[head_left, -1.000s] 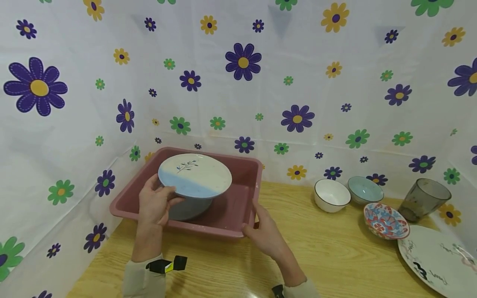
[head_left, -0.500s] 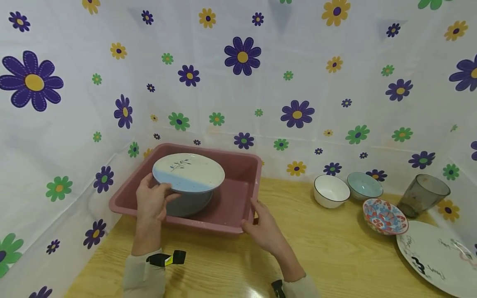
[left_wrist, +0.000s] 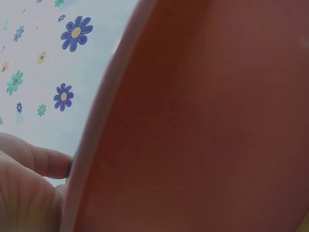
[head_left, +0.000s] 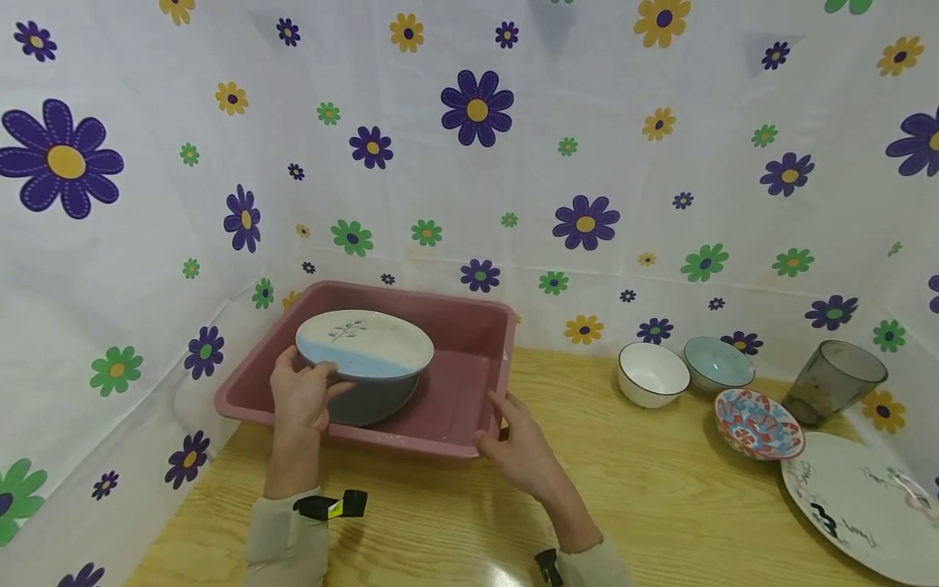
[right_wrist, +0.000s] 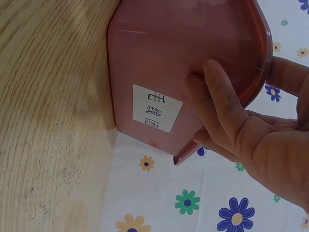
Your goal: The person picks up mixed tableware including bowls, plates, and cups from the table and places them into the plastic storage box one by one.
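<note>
In the head view, my left hand (head_left: 299, 393) pinches the near-left rim of a white and light-blue plate (head_left: 367, 342) with a leafy twig drawn on it. The plate lies close over a grey bowl (head_left: 374, 403), hiding most of it. That bowl stands in the left part of a pink plastic basin (head_left: 462, 391). At the basin's front right corner, my right hand (head_left: 524, 452) holds the rim, thumb at the edge and fingers along the outer wall. A white label (right_wrist: 157, 108) with handwriting shows on this wall in the right wrist view. The basin wall (left_wrist: 193, 121) fills much of the left wrist view.
To the right on the wooden table (head_left: 587, 465) stand a white bowl (head_left: 653, 375), a pale-blue bowl (head_left: 719, 364), a red-and-blue patterned bowl (head_left: 759, 425), a smoky glass (head_left: 836, 381) and a large white plate (head_left: 858, 505). A flowered sheet (head_left: 411, 179) hangs behind and at the sides.
The plate in my left hand has moved left and lower over the grey bowl. My right hand keeps its hold on the basin's corner. The camera view has shifted slightly.
</note>
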A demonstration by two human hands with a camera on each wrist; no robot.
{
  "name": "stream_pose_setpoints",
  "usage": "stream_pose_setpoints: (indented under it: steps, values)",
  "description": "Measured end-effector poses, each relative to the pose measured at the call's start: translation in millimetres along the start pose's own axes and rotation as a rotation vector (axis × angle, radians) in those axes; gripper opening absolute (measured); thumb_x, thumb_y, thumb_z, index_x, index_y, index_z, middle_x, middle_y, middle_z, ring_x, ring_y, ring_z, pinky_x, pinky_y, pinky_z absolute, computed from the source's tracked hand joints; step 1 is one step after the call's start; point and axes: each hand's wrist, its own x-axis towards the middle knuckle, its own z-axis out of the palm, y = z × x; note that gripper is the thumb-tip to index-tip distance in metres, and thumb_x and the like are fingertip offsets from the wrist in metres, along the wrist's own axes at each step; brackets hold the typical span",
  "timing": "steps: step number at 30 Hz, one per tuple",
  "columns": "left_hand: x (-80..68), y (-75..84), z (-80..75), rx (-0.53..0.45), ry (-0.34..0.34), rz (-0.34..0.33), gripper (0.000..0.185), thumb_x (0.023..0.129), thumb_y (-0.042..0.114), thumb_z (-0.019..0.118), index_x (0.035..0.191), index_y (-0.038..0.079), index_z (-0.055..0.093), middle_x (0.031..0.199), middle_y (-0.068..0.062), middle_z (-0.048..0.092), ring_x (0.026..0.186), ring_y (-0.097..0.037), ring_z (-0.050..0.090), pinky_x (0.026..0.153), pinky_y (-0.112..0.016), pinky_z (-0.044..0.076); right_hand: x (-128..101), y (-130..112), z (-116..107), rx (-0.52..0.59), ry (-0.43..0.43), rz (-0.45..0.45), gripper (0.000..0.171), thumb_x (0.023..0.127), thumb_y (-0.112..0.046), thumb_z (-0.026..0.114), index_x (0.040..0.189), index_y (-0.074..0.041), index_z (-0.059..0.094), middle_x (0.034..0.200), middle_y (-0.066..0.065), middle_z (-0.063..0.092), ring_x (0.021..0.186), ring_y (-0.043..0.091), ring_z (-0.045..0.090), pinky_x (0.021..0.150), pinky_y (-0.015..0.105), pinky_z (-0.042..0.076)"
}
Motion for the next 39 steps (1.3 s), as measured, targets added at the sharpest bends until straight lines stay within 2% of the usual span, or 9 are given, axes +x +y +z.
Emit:
stream_pose_setpoints:
  steps: [5,14,23,39]
  values:
    - [3.4,-1.7,-0.7,0.009,0.013,0.020,0.066,0.095,-0.006,0.050,0.155,0.006,0.024,0.140,-0.021,0.045,0.088,-0.014,0.066,0.066,-0.026,0.058,1,-1,-1,-0.007,0.003,0.002,0.063,0.094,-0.007,0.060,0.151,0.003,0.035,0.145,0.030,0.036,0.090,0.023,0.061,0.073,0.031,0.054]
    - [4.2,-5.8,-4.2,0.064,0.019,-0.008,0.068,0.096,-0.004,0.051,0.156,0.006,0.021,0.142,-0.020,0.042,0.094,-0.017,0.065,0.070,-0.027,0.058,-2,-1,1,0.004,0.005,-0.010,0.064,0.092,-0.006,0.060,0.150,0.004,0.035,0.147,0.031,0.034,0.093,0.025,0.059,0.074,0.030,0.054]
    - [6.4,-9.7,-4.2,0.078,0.000,0.044,0.071,0.093,-0.009,0.050,0.155,0.003,0.017,0.140,-0.026,0.043,0.086,-0.013,0.066,0.064,-0.025,0.058,-2,-1,1,-0.020,0.002,0.010,0.066,0.093,-0.011,0.061,0.151,0.004,0.033,0.150,0.029,0.031,0.094,0.024,0.059,0.074,0.031,0.053]
    - [8.3,-10.6,-2.5,0.103,0.008,0.066,0.070,0.091,-0.011,0.048,0.154,-0.001,0.018,0.139,-0.030,0.044,0.085,-0.015,0.065,0.060,-0.025,0.058,-2,-1,0,-0.018,-0.002,0.015,0.066,0.093,-0.010,0.061,0.151,0.006,0.032,0.150,0.030,0.030,0.093,0.024,0.059,0.074,0.030,0.054]
